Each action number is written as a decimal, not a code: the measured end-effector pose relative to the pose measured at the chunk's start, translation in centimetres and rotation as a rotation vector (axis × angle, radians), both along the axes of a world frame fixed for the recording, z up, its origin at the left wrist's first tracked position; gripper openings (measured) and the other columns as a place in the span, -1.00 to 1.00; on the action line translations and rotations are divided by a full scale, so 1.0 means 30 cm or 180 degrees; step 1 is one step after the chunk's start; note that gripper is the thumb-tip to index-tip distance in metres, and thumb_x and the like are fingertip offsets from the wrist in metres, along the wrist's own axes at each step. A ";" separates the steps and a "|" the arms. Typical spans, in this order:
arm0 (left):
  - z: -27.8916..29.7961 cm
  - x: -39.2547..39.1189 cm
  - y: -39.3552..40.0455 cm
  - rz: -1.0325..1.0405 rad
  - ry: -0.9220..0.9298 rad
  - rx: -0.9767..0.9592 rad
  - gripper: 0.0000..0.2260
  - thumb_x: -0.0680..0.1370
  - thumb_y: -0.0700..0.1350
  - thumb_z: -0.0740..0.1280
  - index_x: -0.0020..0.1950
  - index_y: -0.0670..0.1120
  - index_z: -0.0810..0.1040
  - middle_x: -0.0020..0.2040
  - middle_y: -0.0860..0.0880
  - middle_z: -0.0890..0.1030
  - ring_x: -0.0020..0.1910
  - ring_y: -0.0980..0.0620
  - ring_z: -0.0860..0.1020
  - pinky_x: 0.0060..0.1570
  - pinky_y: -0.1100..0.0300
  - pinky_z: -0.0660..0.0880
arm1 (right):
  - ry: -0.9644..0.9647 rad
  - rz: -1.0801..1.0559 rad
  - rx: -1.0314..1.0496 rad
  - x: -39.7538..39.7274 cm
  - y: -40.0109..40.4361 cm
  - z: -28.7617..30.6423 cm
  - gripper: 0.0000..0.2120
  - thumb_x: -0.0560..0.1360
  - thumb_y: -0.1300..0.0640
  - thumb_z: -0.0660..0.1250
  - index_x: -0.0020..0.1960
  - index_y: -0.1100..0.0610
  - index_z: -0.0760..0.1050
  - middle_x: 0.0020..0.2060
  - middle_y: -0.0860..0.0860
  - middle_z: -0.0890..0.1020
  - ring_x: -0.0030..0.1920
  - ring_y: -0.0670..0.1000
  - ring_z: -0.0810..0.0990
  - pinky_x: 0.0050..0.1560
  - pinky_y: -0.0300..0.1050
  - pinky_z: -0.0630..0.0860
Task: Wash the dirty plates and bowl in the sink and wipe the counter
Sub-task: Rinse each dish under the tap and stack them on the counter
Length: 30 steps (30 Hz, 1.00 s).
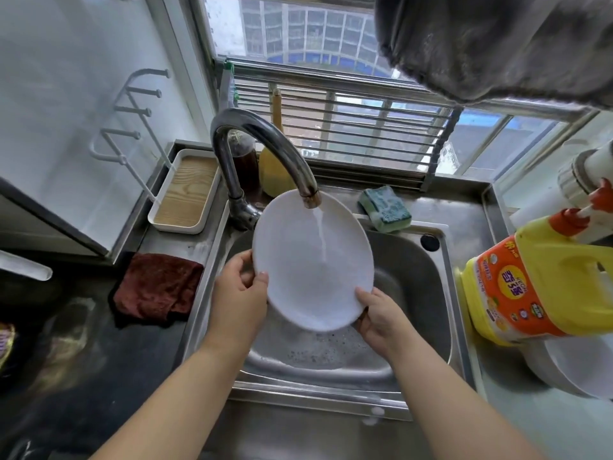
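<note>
A white plate (311,260) is held tilted over the sink (414,260), under the tap (265,151) — water runs onto its face. The left hand (237,293) grips its left rim, the right hand (378,315) pinches its lower right rim. A dark red cloth (159,288) lies on the desk (99,376) at the sink's left edge — a sponge (384,209) sits at its back edge.
</note>
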<state>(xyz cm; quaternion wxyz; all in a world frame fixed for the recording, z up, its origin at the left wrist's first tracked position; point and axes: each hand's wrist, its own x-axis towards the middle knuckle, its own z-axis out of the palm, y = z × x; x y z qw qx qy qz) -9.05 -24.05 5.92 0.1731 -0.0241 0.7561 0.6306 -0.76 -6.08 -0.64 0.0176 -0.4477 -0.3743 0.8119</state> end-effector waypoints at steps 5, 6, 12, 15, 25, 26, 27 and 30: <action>0.023 0.017 -0.058 0.0219 -0.0320 0.0203 -0.69 0.58 -0.33 0.24 0.14 0.08 0.48 -0.22 0.13 0.70 -0.16 0.22 0.65 -0.32 0.42 0.52 | -0.0209 0.0603 0.0508 0.030 -0.006 0.056 -0.80 0.63 0.21 0.15 0.11 0.29 0.51 -0.04 0.18 0.66 -0.10 0.13 0.61 -0.18 -0.04 0.58; 0.019 0.020 -0.063 0.0225 -0.0448 0.0189 -0.70 0.58 -0.33 0.23 0.12 0.08 0.50 -0.20 0.09 0.70 -0.15 0.17 0.65 -0.32 0.39 0.53 | -0.0283 0.0662 0.0658 0.037 -0.001 0.071 -0.81 0.62 0.22 0.17 0.08 0.30 0.50 -0.05 0.19 0.65 -0.12 0.13 0.61 -0.21 -0.03 0.59; -0.078 0.045 -0.052 0.0183 -0.1420 0.0051 -0.79 0.59 -0.34 0.19 -0.10 -0.15 0.57 -0.05 -0.15 0.65 -0.08 -0.04 0.62 -0.26 0.22 0.54 | -0.0693 0.0849 0.1565 0.071 0.047 0.181 -0.81 0.55 0.29 0.17 -0.03 0.35 0.54 -0.17 0.18 0.63 -0.25 0.04 0.61 -0.42 -0.25 0.52; -0.127 0.076 -0.027 0.0039 -0.1919 0.0027 -0.84 0.58 -0.39 0.16 -0.03 -0.30 0.54 -0.07 -0.20 0.63 -0.15 -0.05 0.61 -0.33 0.21 0.58 | -0.0962 0.1089 0.2235 0.088 0.066 0.242 -0.82 0.52 0.26 0.20 -0.09 0.30 0.56 -0.23 0.15 0.64 -0.32 -0.02 0.61 -0.41 -0.23 0.56; -0.174 0.190 0.088 -0.0280 -0.3494 0.0527 -0.84 0.60 -0.44 0.07 -0.08 -0.46 0.41 -0.37 -0.24 0.57 -0.55 -0.05 0.58 -0.58 0.24 0.50 | -0.1467 0.1989 0.4500 0.056 0.014 0.450 -0.79 0.50 0.05 0.22 -0.17 0.19 0.47 -0.33 0.05 0.52 -0.37 -0.05 0.43 -0.43 -0.19 0.29; -0.175 0.196 0.095 -0.0305 -0.3569 0.0607 -0.83 0.60 -0.44 0.07 -0.12 -0.45 0.40 -0.32 -0.24 0.55 -0.59 -0.03 0.56 -0.58 0.25 0.50 | -0.1459 0.2007 0.4605 0.050 0.005 0.462 -0.78 0.50 0.04 0.21 -0.15 0.19 0.48 -0.32 0.06 0.53 -0.35 -0.02 0.45 -0.41 -0.17 0.31; -0.174 0.199 0.098 -0.0327 -0.3628 0.0686 -0.83 0.60 -0.44 0.07 -0.13 -0.44 0.40 -0.26 -0.24 0.51 -0.60 -0.02 0.56 -0.60 0.26 0.51 | -0.1424 0.1992 0.4696 0.045 -0.004 0.472 -0.77 0.51 0.03 0.21 -0.15 0.19 0.48 -0.34 0.04 0.51 -0.36 -0.02 0.45 -0.41 -0.18 0.31; -0.170 0.192 0.090 -0.0421 -0.3652 0.0692 -0.85 0.59 -0.44 0.08 -0.10 -0.44 0.40 -0.21 -0.25 0.48 -0.58 -0.02 0.58 -0.61 0.25 0.51 | -0.1422 0.1900 0.4647 0.043 -0.009 0.474 -0.79 0.50 0.04 0.20 -0.15 0.18 0.45 -0.38 0.01 0.47 -0.42 -0.12 0.38 -0.47 -0.26 0.26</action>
